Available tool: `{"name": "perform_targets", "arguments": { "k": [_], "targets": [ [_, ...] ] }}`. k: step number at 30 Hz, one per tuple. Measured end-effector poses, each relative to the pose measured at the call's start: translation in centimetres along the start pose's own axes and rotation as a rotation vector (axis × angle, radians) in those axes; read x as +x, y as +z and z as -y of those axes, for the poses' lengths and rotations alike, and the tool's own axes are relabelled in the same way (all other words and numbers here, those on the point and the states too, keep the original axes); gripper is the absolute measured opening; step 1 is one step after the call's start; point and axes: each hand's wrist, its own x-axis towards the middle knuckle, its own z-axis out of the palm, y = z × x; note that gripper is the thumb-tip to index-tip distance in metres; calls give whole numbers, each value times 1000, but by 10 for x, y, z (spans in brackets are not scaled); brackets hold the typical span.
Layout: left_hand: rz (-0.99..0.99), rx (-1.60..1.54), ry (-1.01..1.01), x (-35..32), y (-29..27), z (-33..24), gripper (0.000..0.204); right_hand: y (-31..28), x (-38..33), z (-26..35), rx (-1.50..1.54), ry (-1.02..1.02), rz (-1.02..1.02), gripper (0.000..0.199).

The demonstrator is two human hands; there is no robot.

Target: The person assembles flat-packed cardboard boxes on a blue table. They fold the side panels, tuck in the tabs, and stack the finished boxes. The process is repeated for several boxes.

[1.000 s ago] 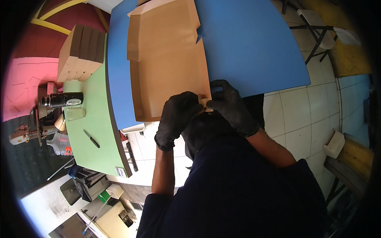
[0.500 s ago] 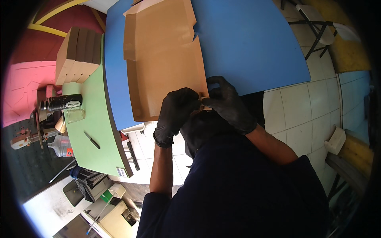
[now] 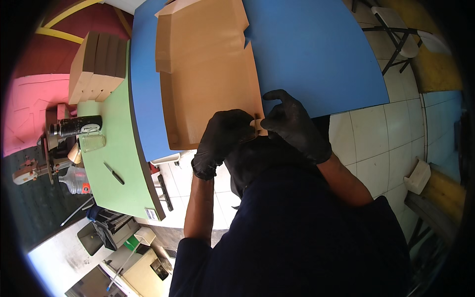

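Observation:
A brown cardboard box [image 3: 213,94] lies opened out on the blue table, its lid part stretching away from me and its low walls raised. My left hand [image 3: 225,133], in a black glove, is closed on the near wall at the right corner. My right hand [image 3: 299,123], gloved alike, is on the other side of that corner. Its thumb and bent fingers pinch a small corner flap [image 3: 259,127], while the index finger curls loosely above. The left fingertips and the near edge of the box are partly hidden.
The blue table [image 3: 316,54] runs to the right of the box. On the green table [image 3: 114,153] at left are several folded cardboard boxes [image 3: 99,67], a black bottle [image 3: 81,125], a glass mug [image 3: 93,143] and a knife [image 3: 114,173]. A folding chair [image 3: 396,34] stands far right.
The near end of the box has shifted slightly right. My right hand has moved a little right, its index finger lifting away from the wall, and the small flap shows more between my hands.

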Motion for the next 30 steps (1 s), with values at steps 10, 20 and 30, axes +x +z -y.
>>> {"name": "perform_targets", "arguments": {
  "k": [10, 20, 30],
  "targets": [
    [23, 401, 49, 17, 2, -7, 21, 12, 12, -1, -42, 59, 33, 57],
    [-103, 513, 87, -52, -39, 18, 22, -5, 0, 5, -446, -339, 173, 64],
    [-382, 644, 98, -80, -57, 3, 64, -126, 20, 17, -1218, -536, -134, 63]
  ]
}}
